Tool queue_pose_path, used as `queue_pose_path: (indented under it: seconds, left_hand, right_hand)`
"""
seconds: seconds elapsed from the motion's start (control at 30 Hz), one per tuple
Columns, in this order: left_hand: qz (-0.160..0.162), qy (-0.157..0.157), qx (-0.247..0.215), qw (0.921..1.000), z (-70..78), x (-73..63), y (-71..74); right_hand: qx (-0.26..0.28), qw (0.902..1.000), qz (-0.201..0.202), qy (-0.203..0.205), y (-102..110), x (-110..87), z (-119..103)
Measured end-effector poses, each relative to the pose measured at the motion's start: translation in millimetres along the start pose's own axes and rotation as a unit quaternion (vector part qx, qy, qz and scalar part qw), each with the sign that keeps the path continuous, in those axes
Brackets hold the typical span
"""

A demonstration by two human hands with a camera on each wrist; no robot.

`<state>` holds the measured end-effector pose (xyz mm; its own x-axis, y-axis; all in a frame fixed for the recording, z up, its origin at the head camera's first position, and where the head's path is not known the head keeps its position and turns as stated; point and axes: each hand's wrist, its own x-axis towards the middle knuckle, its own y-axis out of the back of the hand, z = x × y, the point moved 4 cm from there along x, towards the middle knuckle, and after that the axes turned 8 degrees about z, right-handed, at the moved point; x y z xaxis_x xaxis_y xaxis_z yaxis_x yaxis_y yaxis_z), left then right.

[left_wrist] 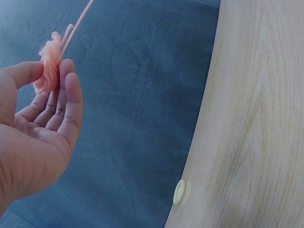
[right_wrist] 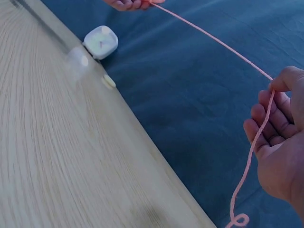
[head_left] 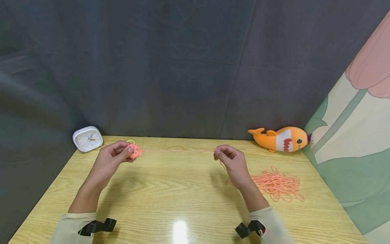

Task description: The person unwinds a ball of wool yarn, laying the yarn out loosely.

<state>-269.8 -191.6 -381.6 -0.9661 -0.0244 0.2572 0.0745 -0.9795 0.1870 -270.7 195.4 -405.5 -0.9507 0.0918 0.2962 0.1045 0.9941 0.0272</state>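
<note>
Between thumb and fingers, my left hand (head_left: 110,161) pinches a small wound bundle of coral-pink yarn (head_left: 136,151). In the left wrist view the bundle (left_wrist: 49,71) shows lengthwise strands, with one strand leading off its top. My right hand (head_left: 234,164) pinches that strand between thumb and index finger, its other fingers curled. The yarn strand (right_wrist: 213,37) runs straight from hand to hand above the table. Below the right hand, the yarn's slack tail (right_wrist: 251,149) hangs down with a small loop. A loose pile of the same yarn (head_left: 275,184) lies beside the right forearm.
A white clock (head_left: 88,139) stands at the table's back left corner. An orange plush shark (head_left: 280,139) sits at the back right. Behind the left hand, a small yellow ring-shaped object (head_left: 131,141) lies near the back edge. A dark curtain (head_left: 170,67) hangs behind the wooden table (head_left: 158,206).
</note>
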Motion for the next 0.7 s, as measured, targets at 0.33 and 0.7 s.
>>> queue_pose_path:
  seconds: [0.33, 0.7]
  left_hand:
    - [0.003, 0.001, 0.003, 1.0000, -1.8, -0.1, 1.5]
    - [0.004, -0.001, 0.002, 1.0000, -2.9, 1.1, 2.7]
  right_hand:
    - [0.037, 0.9993, 0.002, 0.002, 23.8, -3.4, 1.5]
    - [0.060, 0.9972, 0.043, -0.001, 50.8, 1.0, 0.7]
